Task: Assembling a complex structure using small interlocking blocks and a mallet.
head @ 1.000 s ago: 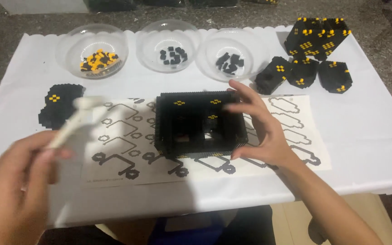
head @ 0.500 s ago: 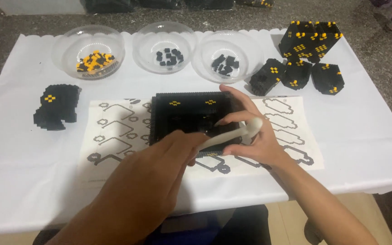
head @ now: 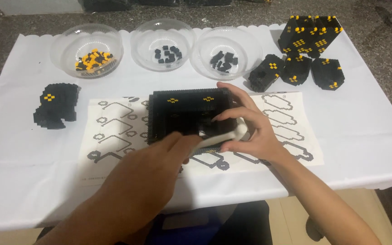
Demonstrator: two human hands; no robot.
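Observation:
A black brick frame with small yellow marks lies on a printed instruction sheet in the middle of the table. My right hand grips the frame's right side, fingers curled over its rim. My left hand reaches in from the lower left and holds a white tool, whose tip rests at the frame's front right corner beside my right fingers. The frame's near edge is partly hidden by my left hand.
Three clear bowls stand at the back: yellow and black bricks, black bricks, black bricks. A black brick piece sits at the left. Several black-and-yellow brick blocks stand at the back right. White cloth covers the table.
My left hand came from the far left with the white tool to the frame's front right corner. My right hand stayed on the frame's right side.

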